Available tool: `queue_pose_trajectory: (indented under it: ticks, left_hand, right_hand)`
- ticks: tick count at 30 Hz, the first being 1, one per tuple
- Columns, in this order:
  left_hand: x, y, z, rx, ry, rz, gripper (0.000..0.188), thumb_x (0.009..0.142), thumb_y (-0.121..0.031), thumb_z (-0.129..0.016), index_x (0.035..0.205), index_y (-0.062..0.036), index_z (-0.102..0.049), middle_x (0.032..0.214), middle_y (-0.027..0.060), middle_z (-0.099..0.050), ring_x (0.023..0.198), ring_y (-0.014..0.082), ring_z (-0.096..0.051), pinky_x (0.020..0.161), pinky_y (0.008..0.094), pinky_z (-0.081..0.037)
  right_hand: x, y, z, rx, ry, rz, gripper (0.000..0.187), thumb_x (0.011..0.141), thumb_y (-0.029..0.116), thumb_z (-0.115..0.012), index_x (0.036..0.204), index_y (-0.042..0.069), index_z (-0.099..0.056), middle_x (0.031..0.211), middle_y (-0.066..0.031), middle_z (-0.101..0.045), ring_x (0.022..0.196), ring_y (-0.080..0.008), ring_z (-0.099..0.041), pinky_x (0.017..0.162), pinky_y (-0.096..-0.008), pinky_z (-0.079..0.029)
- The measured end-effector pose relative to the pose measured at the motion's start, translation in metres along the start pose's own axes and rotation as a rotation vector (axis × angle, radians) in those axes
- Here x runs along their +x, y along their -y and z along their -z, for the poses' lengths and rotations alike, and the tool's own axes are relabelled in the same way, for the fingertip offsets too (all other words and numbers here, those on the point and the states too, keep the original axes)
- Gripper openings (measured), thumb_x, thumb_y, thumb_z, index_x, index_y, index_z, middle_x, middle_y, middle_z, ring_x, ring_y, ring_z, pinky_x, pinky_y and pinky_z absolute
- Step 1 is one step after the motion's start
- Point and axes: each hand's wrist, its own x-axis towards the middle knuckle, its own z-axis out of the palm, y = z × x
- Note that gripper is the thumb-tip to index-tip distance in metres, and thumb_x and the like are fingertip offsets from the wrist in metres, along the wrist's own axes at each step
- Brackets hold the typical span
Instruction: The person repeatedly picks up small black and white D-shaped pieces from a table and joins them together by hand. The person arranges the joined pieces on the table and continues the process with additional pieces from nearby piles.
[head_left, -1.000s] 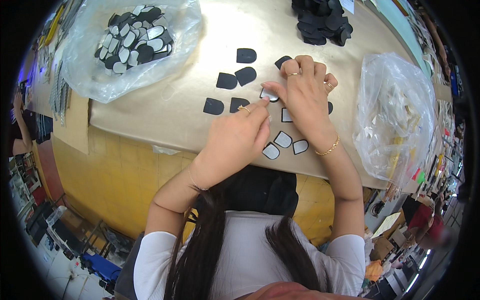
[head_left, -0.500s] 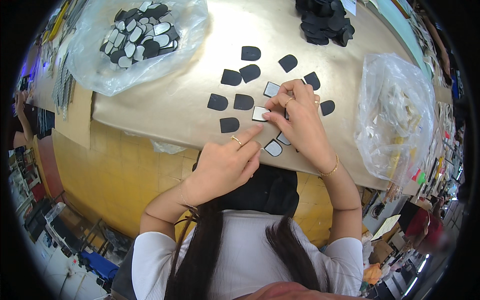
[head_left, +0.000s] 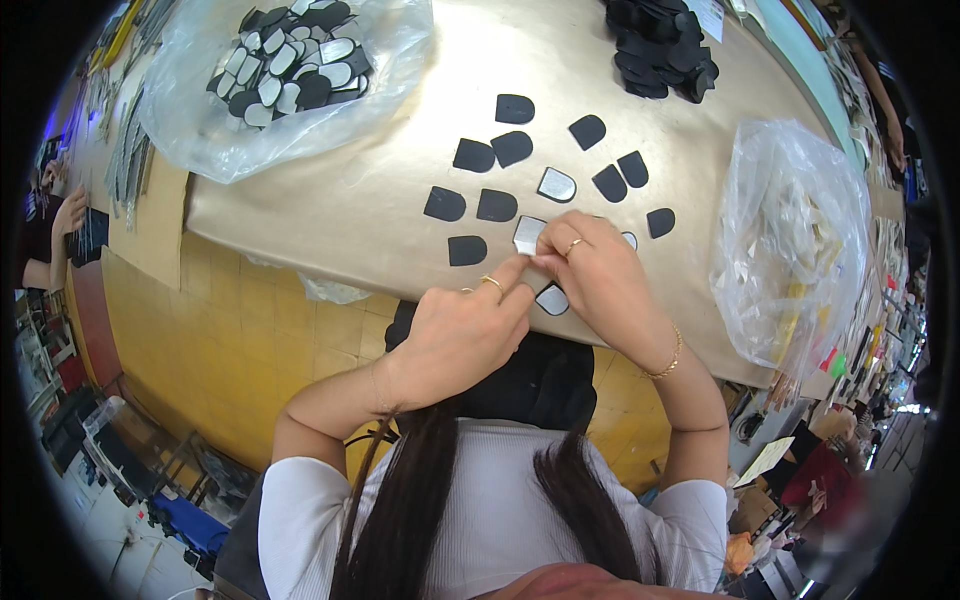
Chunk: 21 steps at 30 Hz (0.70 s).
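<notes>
My right hand [head_left: 598, 265] has thumb and fingertips closed on the right edge of a small white-faced patch [head_left: 528, 232], flat on one side and rounded on the other. My left hand [head_left: 468, 335] reaches in from the lower left. Its index finger is stretched out to the patch's lower edge, touching or nearly touching it; the other fingers bend loosely below. A silver-faced patch [head_left: 556, 185] lies just beyond the hands. Another pale-faced patch [head_left: 552, 299] sits below my right fingers, and one more is partly hidden behind that hand.
Several black patches [head_left: 496, 205] lie face up around the hands on the tan-covered table [head_left: 330, 225]. An open plastic bag [head_left: 195, 130] of black and silver patches stands far left. At the far right are a black pile [head_left: 660, 50] and another clear bag [head_left: 790, 250].
My right hand has come slightly down, off the patches at its upper side, uncovering a black one. Its fingertips now close on the white-faced patch, with my left index finger nearer to it.
</notes>
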Motion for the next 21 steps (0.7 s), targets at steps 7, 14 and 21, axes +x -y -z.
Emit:
queue_pose_trajectory:
  ticks: [7, 14, 21]
  left_hand:
    - [0.000, 0.002, 0.001, -0.026, -0.005, -0.019, 0.012, 0.087, -0.014, -0.072, 0.091, -0.0082, -0.062, 0.126, 0.0055, -0.067, 0.070, 0.0200, -0.069, 0.049, 0.0321, -0.051]
    - [-0.007, 0.007, 0.010, -0.102, -0.089, 0.047, 0.010, 0.085, -0.010, -0.073, 0.091, -0.0080, -0.064, 0.133, 0.0059, -0.067, 0.071, 0.0194, -0.070, 0.052, 0.0319, -0.052]
    - [-0.010, 0.016, 0.013, -0.087, -0.113, 0.099, 0.010, 0.086, -0.011, -0.073, 0.091, -0.0073, -0.065, 0.137, 0.0074, -0.065, 0.070, 0.0201, -0.070, 0.054, 0.0330, -0.053]
  right_hand:
    - [0.015, 0.003, 0.028, 0.335, 0.000, -0.121, 0.012, 0.088, 0.013, -0.073, 0.090, 0.004, -0.066, 0.111, -0.0080, -0.063, 0.104, -0.0290, -0.060, 0.091, -0.0394, -0.044]
    - [0.057, -0.005, 0.009, 0.078, 0.057, -0.160, 0.015, 0.086, 0.021, -0.077, 0.085, 0.006, -0.072, 0.114, -0.0046, -0.060, 0.110, -0.0248, -0.052, 0.097, -0.0409, -0.034]
    - [0.061, -0.004, 0.003, 0.038, 0.067, -0.177, 0.015, 0.085, 0.020, -0.078, 0.084, 0.006, -0.075, 0.113, -0.0040, -0.060, 0.107, -0.0250, -0.052, 0.096, -0.0396, -0.034]
